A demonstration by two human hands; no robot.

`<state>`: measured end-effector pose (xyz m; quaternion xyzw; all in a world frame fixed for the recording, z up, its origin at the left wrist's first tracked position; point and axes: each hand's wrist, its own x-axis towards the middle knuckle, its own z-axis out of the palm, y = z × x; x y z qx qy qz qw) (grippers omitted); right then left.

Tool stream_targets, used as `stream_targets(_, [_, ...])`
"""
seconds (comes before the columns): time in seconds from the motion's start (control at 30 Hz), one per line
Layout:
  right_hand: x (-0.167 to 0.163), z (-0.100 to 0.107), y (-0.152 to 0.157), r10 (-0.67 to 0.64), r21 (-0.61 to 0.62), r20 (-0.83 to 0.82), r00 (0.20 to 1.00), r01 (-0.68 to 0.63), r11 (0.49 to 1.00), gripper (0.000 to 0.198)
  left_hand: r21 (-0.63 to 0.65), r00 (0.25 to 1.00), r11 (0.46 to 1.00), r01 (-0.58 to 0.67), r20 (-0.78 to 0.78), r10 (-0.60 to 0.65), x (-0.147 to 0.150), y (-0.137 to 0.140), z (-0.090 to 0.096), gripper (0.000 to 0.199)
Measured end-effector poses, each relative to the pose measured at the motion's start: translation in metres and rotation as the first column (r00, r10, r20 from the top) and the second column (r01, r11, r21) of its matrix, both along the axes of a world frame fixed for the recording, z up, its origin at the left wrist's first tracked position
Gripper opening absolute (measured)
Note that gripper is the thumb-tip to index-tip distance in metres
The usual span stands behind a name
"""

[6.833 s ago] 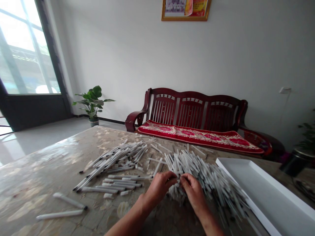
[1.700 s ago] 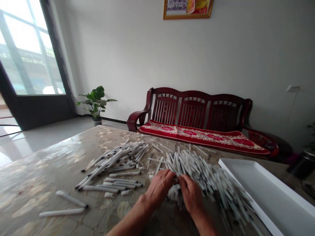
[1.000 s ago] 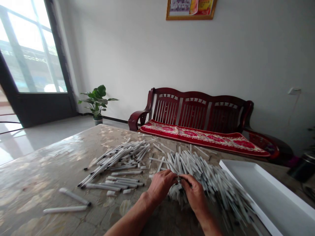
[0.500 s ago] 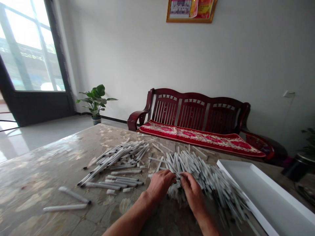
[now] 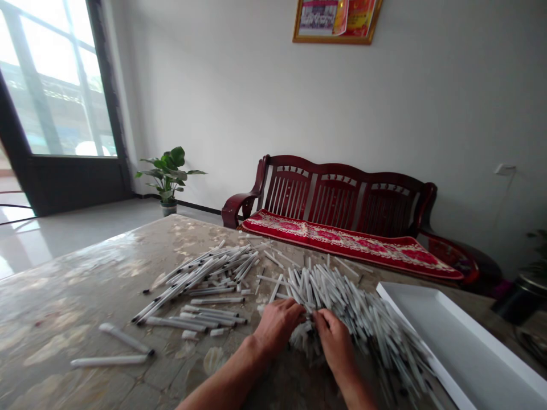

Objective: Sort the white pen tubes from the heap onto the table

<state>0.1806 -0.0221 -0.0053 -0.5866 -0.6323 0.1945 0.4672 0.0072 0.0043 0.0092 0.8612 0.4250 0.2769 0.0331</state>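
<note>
My left hand [image 5: 281,323] and my right hand [image 5: 334,337] are close together at the near left edge of a big heap of whitish pen barrels [image 5: 354,299]. Both have their fingers bent in a pinch, fingertips almost meeting. Whatever sits between them is too small and too hidden to make out. Left of my hands lies a second pile of white pens with dark ends [image 5: 200,267]. A short row of similar pens [image 5: 209,313] is nearer to me, with small white caps [image 5: 189,335] beside it.
Two lone pens [image 5: 110,361] lie at the left of the patterned tabletop [image 5: 106,273]. A shallow white box [image 5: 461,341] stands on the right, against the heap. Beyond the table is a dark red wooden bench [image 5: 333,193] with a red patterned cover; a potted plant [image 5: 168,176] stands on the floor.
My hands stay over the same spot, still pinched. My right fingers look slightly more curled and lower. The view has shifted a little; the piles look the same.
</note>
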Motion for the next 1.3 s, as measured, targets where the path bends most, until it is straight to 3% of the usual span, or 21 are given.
stream_targets(0.2, [0.0,0.002,0.0,0.033,0.017,-0.091,0.995,-0.031,0.999,0.037,-0.011,1.0,1.0,-0.006,0.011,0.006,-0.002,0.0,0.003,0.01])
stream_targets(0.4, [0.0,0.002,-0.001,0.031,-0.033,0.003,1.0,-0.03,0.999,0.036,-0.034,1.0,0.999,0.003,-0.016,-0.003,-0.001,-0.003,0.004,0.013])
stream_targets(0.63, [0.007,0.004,0.004,0.019,0.003,-0.082,0.996,-0.019,1.0,0.023,-0.132,1.0,0.991,-0.022,-0.01,0.021,-0.007,0.001,0.008,0.017])
stream_targets(0.87, [0.01,0.009,-0.001,0.084,0.083,0.094,0.992,-0.092,0.992,0.018,-0.122,0.999,0.992,-0.037,-0.025,0.034,-0.01,0.0,0.009,0.018])
stream_targets(1.17, [0.0,0.004,0.0,0.032,0.205,0.086,0.996,-0.049,0.977,0.023,-0.076,1.0,0.997,0.006,-0.007,-0.006,-0.006,-0.002,0.004,0.015])
stream_targets(1.3, [0.012,0.008,0.002,-0.073,0.179,-0.024,0.997,0.076,0.981,0.029,-0.037,0.999,0.998,-0.041,0.025,0.042,-0.015,0.003,0.006,0.015])
